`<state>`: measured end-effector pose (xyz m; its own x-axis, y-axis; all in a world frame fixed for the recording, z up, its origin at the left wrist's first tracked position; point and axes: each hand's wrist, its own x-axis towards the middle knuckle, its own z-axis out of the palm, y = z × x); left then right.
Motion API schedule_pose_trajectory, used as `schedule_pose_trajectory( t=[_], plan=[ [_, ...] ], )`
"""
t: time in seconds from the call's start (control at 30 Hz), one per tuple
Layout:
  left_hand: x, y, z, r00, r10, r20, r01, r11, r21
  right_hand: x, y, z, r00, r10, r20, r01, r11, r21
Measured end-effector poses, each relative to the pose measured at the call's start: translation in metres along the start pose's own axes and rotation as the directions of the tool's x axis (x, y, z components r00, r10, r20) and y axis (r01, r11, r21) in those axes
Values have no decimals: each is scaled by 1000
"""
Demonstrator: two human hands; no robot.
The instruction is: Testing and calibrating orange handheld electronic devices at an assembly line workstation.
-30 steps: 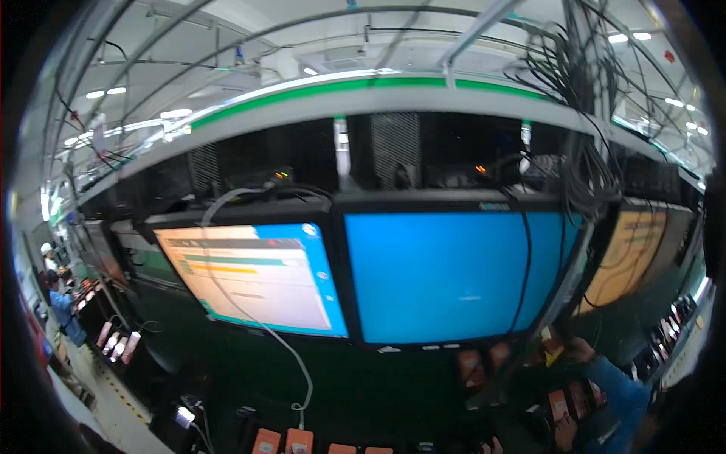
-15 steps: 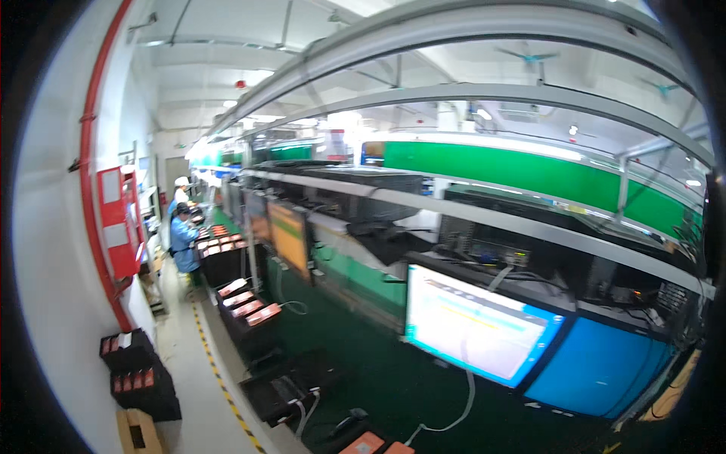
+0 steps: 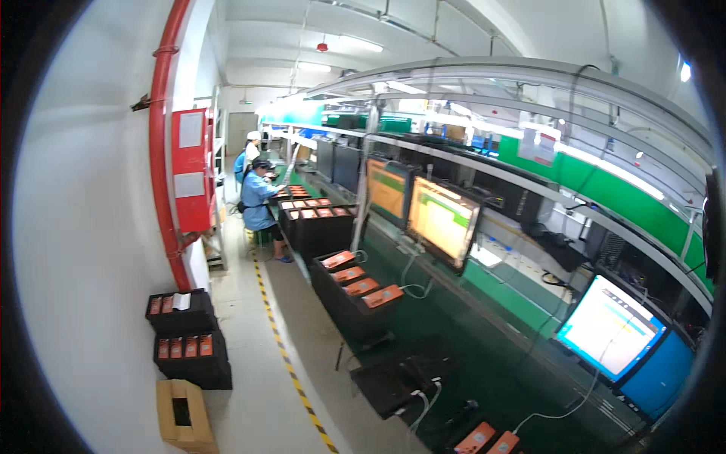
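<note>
Neither of my hands shows, and no forearm enters the picture. Closest to me, two orange, flat boxy items (image 3: 476,437) lie at the lower edge of a dark green workbench (image 3: 522,393), one with a pale cable. Left of them is a flat black tray (image 3: 389,378) with white-tipped cables. Farther along stands a black bin (image 3: 352,312) with several orange items on top, a cable running from one. A lit white-and-blue monitor (image 3: 612,325) stands at the right, a blue screen (image 3: 663,378) beside it.
A walkway (image 3: 257,363) with a yellow-black floor stripe (image 3: 291,371) runs left of the bench. Black crates (image 3: 193,363) and an open cardboard box (image 3: 170,431) line the wall. A red cabinet (image 3: 191,170) hangs above. Two people work farther off, one in blue (image 3: 259,197).
The view has turned left, so the bench, screens and walkway sit farther right in the picture. More of the aisle and the near orange items shows. My hands are in neither frame.
</note>
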<state>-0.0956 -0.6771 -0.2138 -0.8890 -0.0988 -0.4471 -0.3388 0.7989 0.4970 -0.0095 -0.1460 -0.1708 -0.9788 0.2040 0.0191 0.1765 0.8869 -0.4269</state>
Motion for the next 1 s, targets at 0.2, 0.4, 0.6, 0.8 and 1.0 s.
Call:
schedule_pose_trajectory(
  t=[0.2, 0.4, 0.6, 0.8, 1.0],
  plan=[
    [6, -140, 102, 963, -270, 1, 269, 961, -71, -9, 32, 112, 856, -142, 497, 257, 951, -171],
    [56, 40, -84, 706, 318, -633, -466, 881, -77, 58, -103, 150, 918, -196, 344, 104, 957, 269],
    [46, 195, -373, 697, 427, -576, -649, 718, -252, 144, -308, 149, 708, -298, 641, 4, 908, 418],
    [120, 238, -516, 447, 737, -506, -863, 505, -26, 268, -463, 186, 723, -322, 612, 33, 900, 434],
    [152, 286, -637, 167, 976, -137, -981, 178, 74, 401, -561, 168, 792, -321, 520, -161, 712, 684]
  ],
)
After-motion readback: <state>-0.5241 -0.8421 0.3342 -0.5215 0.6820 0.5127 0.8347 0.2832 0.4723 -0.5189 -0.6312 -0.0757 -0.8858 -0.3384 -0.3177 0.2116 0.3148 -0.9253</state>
